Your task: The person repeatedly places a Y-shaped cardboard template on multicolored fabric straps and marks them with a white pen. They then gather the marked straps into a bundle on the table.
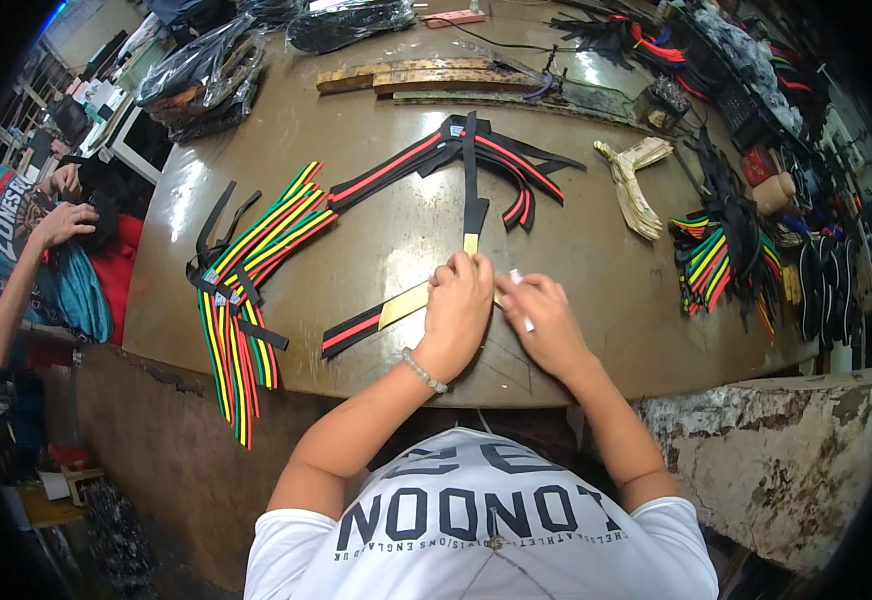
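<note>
My left hand (460, 315) presses down on a yellow template (404, 306) that lies over a black strap with a red stripe (352, 333). From under its fingertips a narrow yellow end reaches up to a black strap (470, 172). Just to the right, my right hand (545, 321) pinches a small white piece (515, 277), perhaps chalk, close to the template's right end. Beyond both hands lies a stack of black straps with red stripes (391, 171). The part under my left palm is hidden.
Striped multicoloured straps (237, 360) hang over the table edge at left. Pale paper-like pieces (627, 187), wooden bars (436, 78) and a plastic-wrapped bundle (207, 82) lie farther off. More striped straps (713, 262) are at right. A co-worker's hand (68, 223) handles dark material beyond the table's left side.
</note>
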`<action>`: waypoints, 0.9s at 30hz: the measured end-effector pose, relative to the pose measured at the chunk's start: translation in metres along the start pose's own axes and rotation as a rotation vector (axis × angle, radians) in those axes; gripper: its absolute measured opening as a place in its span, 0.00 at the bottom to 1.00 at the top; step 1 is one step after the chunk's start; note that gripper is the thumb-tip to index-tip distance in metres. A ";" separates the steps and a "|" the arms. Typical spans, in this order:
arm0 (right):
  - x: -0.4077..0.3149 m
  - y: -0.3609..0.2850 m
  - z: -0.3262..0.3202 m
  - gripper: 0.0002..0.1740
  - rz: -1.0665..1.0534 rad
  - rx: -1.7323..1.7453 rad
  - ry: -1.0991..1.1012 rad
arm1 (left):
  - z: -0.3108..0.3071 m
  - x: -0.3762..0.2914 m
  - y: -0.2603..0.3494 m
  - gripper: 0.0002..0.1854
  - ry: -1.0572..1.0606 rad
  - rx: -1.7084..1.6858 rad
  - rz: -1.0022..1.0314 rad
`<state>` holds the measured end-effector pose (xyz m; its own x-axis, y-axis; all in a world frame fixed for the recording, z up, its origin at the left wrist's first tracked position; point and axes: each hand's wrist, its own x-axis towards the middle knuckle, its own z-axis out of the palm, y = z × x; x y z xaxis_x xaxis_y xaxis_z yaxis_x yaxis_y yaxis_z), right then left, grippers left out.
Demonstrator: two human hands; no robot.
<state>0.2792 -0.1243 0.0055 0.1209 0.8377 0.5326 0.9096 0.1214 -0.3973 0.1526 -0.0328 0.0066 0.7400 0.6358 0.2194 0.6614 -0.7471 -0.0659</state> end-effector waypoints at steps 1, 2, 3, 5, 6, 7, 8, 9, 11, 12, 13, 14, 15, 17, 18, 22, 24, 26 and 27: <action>-0.001 0.001 -0.006 0.13 0.120 0.075 0.080 | 0.001 0.001 0.003 0.17 -0.019 0.080 0.019; -0.002 0.003 -0.012 0.14 0.259 0.163 0.146 | 0.002 0.001 0.007 0.19 -0.023 0.176 0.039; -0.006 0.003 -0.018 0.15 0.415 0.337 0.149 | 0.003 0.000 0.011 0.21 -0.027 0.301 0.060; -0.019 -0.001 -0.033 0.16 0.762 0.725 0.127 | 0.005 -0.002 0.021 0.27 -0.051 0.246 -0.003; -0.025 -0.005 -0.032 0.15 0.807 0.710 0.115 | 0.006 -0.003 0.024 0.30 -0.073 0.223 -0.027; -0.031 -0.009 -0.032 0.14 0.758 0.642 0.126 | 0.007 -0.003 0.027 0.33 -0.074 0.240 -0.047; -0.036 -0.012 -0.030 0.13 0.718 0.565 0.133 | 0.009 -0.003 0.029 0.36 -0.084 0.243 -0.061; -0.040 -0.013 -0.029 0.12 0.675 0.487 0.137 | 0.010 -0.003 0.030 0.39 -0.119 0.256 -0.074; -0.045 -0.012 -0.024 0.09 0.805 0.583 0.225 | 0.010 -0.003 0.032 0.44 -0.137 0.195 -0.089; -0.046 -0.011 -0.023 0.10 0.832 0.591 0.217 | 0.010 -0.004 0.032 0.46 -0.133 0.184 -0.101; -0.047 -0.009 -0.023 0.12 0.872 0.612 0.224 | 0.009 -0.004 0.032 0.48 -0.138 0.174 -0.096; -0.047 -0.008 -0.022 0.13 0.852 0.568 0.202 | 0.009 -0.004 0.032 0.50 -0.113 0.178 -0.094; -0.046 -0.007 -0.022 0.14 0.847 0.534 0.198 | 0.008 -0.005 0.032 0.52 -0.087 0.181 -0.091; -0.043 -0.005 -0.020 0.16 0.812 0.457 0.189 | 0.006 -0.005 0.033 0.54 -0.077 0.155 -0.099; -0.042 -0.005 -0.019 0.16 0.782 0.417 0.182 | 0.006 -0.004 0.033 0.55 -0.078 0.142 -0.106; -0.040 -0.007 -0.017 0.16 0.642 0.308 0.152 | 0.003 -0.001 0.036 0.59 -0.120 0.149 -0.121; -0.044 -0.011 -0.021 0.16 0.608 0.261 0.085 | 0.001 0.001 0.037 0.60 -0.149 0.146 -0.134; -0.050 -0.014 -0.028 0.16 0.587 0.261 -0.006 | -0.001 0.002 0.037 0.61 -0.158 0.165 -0.126; -0.053 -0.015 -0.033 0.16 0.585 0.283 -0.067 | -0.002 0.002 0.037 0.61 -0.161 0.175 -0.131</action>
<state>0.2718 -0.1877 0.0078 0.5307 0.8384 0.1240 0.5599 -0.2370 -0.7939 0.1788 -0.0597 0.0070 0.6473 0.7579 0.0807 0.7535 -0.6204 -0.2176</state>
